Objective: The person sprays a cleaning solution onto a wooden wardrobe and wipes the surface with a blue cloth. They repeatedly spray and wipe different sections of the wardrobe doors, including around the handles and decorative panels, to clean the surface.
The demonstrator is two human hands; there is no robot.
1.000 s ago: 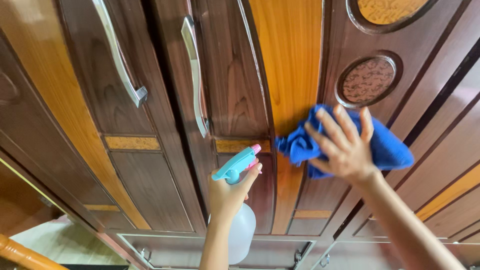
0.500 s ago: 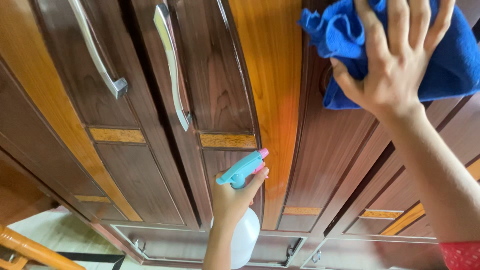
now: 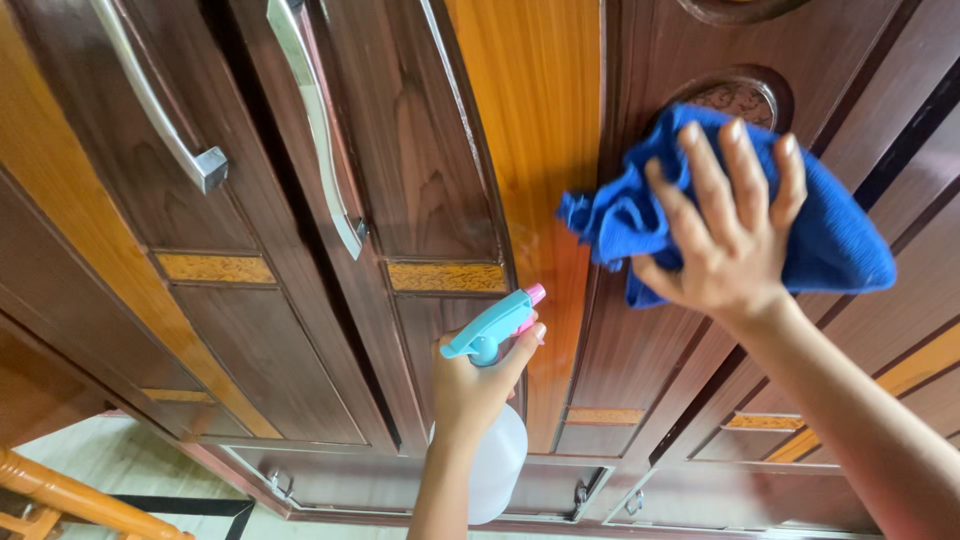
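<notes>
The blue cloth (image 3: 830,240) lies flat under the right hand (image 3: 725,245), fingers spread wide, pressing it against the wooden wardrobe door (image 3: 540,130) just below a round carved inlay (image 3: 740,92). The left hand (image 3: 475,385) is wrapped around the neck of a clear plastic spray bottle (image 3: 497,455) with a turquoise head, held lower, near the door
</notes>
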